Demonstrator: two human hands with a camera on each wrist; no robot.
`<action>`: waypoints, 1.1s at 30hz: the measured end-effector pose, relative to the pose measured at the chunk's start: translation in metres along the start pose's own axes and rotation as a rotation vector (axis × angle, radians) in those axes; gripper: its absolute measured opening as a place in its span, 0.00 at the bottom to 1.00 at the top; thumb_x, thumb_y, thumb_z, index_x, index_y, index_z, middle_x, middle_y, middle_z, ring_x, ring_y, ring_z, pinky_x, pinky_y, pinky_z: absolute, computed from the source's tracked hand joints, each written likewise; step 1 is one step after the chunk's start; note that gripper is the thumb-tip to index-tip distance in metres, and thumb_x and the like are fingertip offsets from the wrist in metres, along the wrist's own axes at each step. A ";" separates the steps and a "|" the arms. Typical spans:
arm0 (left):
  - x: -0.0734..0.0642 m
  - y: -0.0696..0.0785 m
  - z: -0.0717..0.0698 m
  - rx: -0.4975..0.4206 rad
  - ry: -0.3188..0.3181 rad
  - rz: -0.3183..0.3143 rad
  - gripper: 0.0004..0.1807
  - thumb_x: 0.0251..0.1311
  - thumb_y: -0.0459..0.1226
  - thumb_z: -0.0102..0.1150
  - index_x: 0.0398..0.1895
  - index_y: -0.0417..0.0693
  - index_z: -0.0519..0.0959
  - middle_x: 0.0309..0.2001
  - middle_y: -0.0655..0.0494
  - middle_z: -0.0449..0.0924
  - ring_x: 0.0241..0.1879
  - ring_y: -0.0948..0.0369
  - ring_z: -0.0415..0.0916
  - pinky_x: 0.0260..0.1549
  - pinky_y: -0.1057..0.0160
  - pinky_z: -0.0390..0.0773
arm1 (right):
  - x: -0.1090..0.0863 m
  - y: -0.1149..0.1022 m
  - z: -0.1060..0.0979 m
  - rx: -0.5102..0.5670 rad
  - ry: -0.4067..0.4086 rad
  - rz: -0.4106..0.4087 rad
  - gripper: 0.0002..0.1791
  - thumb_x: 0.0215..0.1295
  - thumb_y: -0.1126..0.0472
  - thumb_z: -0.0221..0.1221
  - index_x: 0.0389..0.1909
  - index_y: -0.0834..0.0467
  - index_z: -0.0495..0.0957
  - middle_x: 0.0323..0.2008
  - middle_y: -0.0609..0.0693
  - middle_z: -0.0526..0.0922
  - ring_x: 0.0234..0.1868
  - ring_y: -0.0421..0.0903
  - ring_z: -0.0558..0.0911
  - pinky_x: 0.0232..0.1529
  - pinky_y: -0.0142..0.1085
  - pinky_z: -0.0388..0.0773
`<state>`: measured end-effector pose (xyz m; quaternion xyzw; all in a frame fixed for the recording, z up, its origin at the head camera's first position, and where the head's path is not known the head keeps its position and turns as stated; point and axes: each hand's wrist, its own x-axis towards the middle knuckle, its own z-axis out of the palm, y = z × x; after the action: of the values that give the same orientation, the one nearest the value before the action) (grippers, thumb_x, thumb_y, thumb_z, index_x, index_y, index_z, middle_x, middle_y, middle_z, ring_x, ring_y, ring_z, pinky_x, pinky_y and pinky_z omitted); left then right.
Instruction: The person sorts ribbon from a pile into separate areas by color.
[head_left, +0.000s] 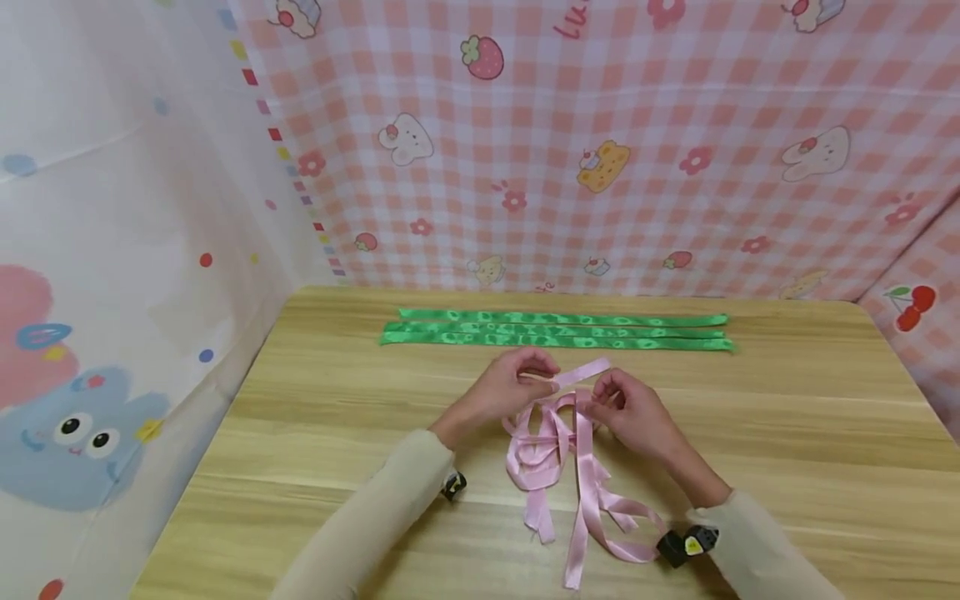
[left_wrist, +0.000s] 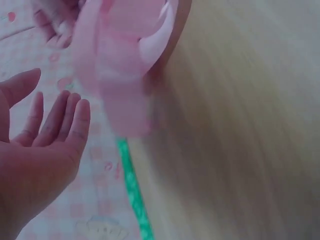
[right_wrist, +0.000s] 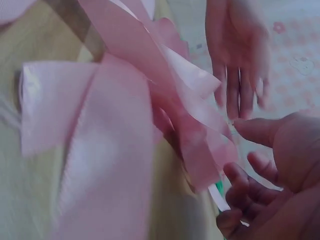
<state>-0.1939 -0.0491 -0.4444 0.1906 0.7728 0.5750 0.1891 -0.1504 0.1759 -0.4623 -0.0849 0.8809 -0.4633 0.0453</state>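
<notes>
A tangle of pink satin ribbon [head_left: 536, 475] lies on the table, its loops bunched at the left and long tails trailing toward the front edge. My left hand [head_left: 512, 377] is just above its far left side, where a loose strip overlaps the fingertips in the head view. In the left wrist view, the thumb and straight fingers [left_wrist: 80, 120] stand apart with no ribbon between them. To the right, my right hand [head_left: 628, 410] has loosely bent fingers beside the upright strip. The right wrist view shows its thumb [right_wrist: 255, 131] apart from the fingers, ribbon passing close by.
Several green ribbon strips [head_left: 555, 330] lie side by side along the back of the wooden table [head_left: 300, 400]. A pink checked cloth [head_left: 540, 150] hangs behind it, and a white patterned cloth [head_left: 150, 250] hangs at the left.
</notes>
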 end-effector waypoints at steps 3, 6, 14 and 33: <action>0.009 -0.003 0.009 -0.012 -0.051 0.007 0.14 0.66 0.28 0.56 0.54 0.42 0.76 0.57 0.44 0.78 0.60 0.53 0.75 0.59 0.61 0.75 | 0.001 -0.002 0.007 0.017 0.021 -0.009 0.12 0.60 0.66 0.68 0.36 0.59 0.73 0.28 0.51 0.76 0.27 0.45 0.71 0.25 0.31 0.69; 0.017 -0.008 0.015 -0.035 -0.094 0.025 0.16 0.67 0.28 0.54 0.58 0.41 0.74 0.59 0.45 0.77 0.62 0.52 0.74 0.61 0.60 0.73 | 0.001 -0.005 0.011 0.076 0.006 -0.021 0.11 0.60 0.72 0.65 0.38 0.62 0.72 0.29 0.53 0.75 0.28 0.45 0.71 0.25 0.30 0.70; 0.015 -0.023 0.018 -0.207 -0.080 -0.096 0.17 0.71 0.35 0.53 0.60 0.45 0.73 0.49 0.51 0.83 0.44 0.60 0.80 0.44 0.64 0.79 | 0.003 -0.014 0.009 0.261 -0.047 -0.075 0.10 0.63 0.77 0.57 0.42 0.65 0.71 0.36 0.59 0.77 0.35 0.46 0.76 0.36 0.29 0.76; -0.009 0.008 0.001 -0.381 -0.199 -0.040 0.20 0.76 0.44 0.44 0.64 0.46 0.73 0.36 0.57 0.71 0.32 0.60 0.62 0.35 0.62 0.66 | 0.002 -0.046 -0.027 0.591 -0.269 -0.131 0.06 0.72 0.71 0.50 0.45 0.64 0.63 0.32 0.47 0.75 0.22 0.40 0.66 0.22 0.31 0.65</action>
<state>-0.1844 -0.0506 -0.4364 0.1918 0.6315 0.6851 0.3084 -0.1517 0.1716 -0.4096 -0.1848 0.6872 -0.6854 0.1541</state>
